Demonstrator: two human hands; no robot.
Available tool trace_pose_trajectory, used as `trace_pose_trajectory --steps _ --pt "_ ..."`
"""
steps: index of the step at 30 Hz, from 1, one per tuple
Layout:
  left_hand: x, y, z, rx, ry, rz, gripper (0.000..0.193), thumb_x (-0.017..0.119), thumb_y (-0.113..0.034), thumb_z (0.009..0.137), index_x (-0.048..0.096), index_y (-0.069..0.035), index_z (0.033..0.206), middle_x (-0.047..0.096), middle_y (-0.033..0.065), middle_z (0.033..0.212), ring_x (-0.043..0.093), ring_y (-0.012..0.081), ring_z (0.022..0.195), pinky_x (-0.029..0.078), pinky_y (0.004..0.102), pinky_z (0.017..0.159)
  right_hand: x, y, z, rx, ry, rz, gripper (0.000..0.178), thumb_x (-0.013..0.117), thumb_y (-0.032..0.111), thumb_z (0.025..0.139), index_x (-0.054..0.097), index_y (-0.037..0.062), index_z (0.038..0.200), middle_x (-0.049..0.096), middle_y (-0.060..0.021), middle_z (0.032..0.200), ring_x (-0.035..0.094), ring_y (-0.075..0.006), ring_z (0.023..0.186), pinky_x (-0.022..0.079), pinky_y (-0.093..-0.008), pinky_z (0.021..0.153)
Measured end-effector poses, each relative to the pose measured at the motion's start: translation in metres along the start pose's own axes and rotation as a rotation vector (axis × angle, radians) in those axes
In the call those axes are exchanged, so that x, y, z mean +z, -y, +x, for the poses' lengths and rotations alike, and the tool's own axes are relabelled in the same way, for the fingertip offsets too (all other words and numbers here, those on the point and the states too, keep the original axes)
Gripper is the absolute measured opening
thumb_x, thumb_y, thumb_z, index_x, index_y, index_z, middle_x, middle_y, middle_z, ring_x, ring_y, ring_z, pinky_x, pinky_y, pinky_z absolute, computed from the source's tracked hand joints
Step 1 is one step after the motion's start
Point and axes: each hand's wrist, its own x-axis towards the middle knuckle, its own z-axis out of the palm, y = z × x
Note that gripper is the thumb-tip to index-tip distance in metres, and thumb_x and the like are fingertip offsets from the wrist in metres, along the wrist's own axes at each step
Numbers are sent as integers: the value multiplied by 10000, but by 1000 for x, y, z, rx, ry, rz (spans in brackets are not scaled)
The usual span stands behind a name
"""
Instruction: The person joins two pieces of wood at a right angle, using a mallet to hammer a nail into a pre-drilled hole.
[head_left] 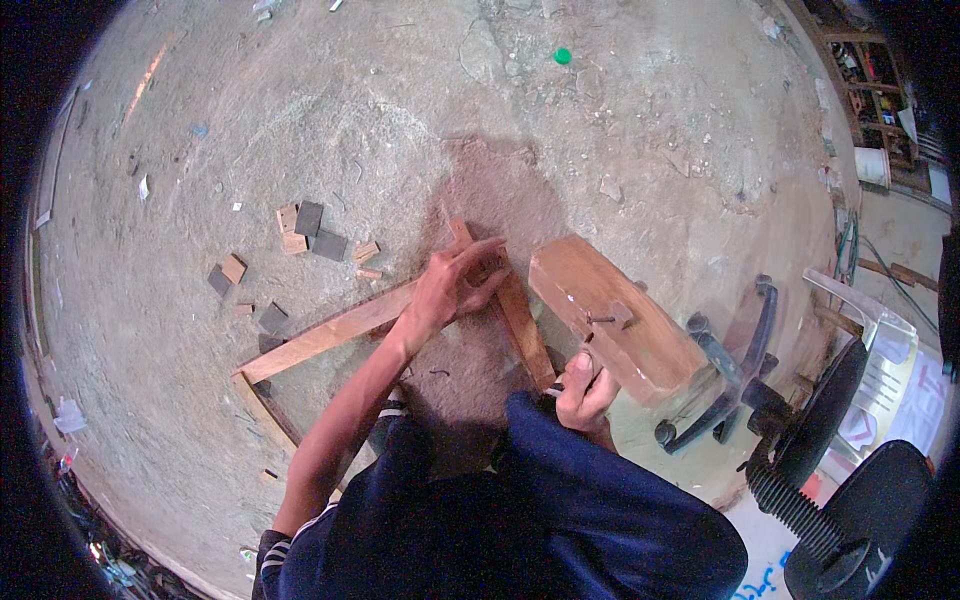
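A wooden frame [340, 335] of joined slats lies on the ground in front of me and runs back past my legs. My left hand [450, 285] holds it at its far corner, thumb and forefinger spread to either side of the joint. To the right is a big, squared wooden block [615, 300]. A thin dark metal piece [601, 320] and a small brown bit of wood show on its face. Right at the block's near side my right hand [585, 392] is closed with the thumb on top; what it grips is hidden.
Several small wood offcuts [295, 240] and dark square pieces [327, 244] lie scattered to the left. A green cap [562, 56] is on the rough floor ahead. The wheeled base [740, 375] of a black chair stands at right, with a white bucket [872, 167] beyond.
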Motion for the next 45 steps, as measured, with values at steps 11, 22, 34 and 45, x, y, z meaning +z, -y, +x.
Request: trace_pose_trajectory --steps 11,22,34,45 --pt "-13 -5 5 147 -39 101 452 795 -105 775 641 -67 1198 634 165 1029 627 374 972 530 426 839 10 3 -13 170 -66 -131 291 567 257 984 602 6 1126 493 4 640 416 -84 518 341 -265 497" --pt "-3 3 10 255 11 228 317 731 -28 716 735 -60 1031 539 110 833 565 308 795 498 410 709 -4 -2 -22 510 66 -149 494 600 246 979 528 -49 1368 515 -278 1387 488 -398 1278 357 -486 1099" --pt "8 15 2 247 8 301 352 708 0 724 613 -24 1062 543 154 985 570 374 898 506 435 777 21 3 -21 199 -135 -143 340 562 263 986 585 -30 1157 487 9 633 394 -65 514 312 -253 481" --pt "-19 15 12 -505 -199 -791 246 637 -207 1009 699 29 984 698 34 888 596 82 797 474 258 707 19 -16 -28 132 -60 -384 343 564 271 989 596 -21 1166 526 7 732 410 -52 554 324 -243 500"
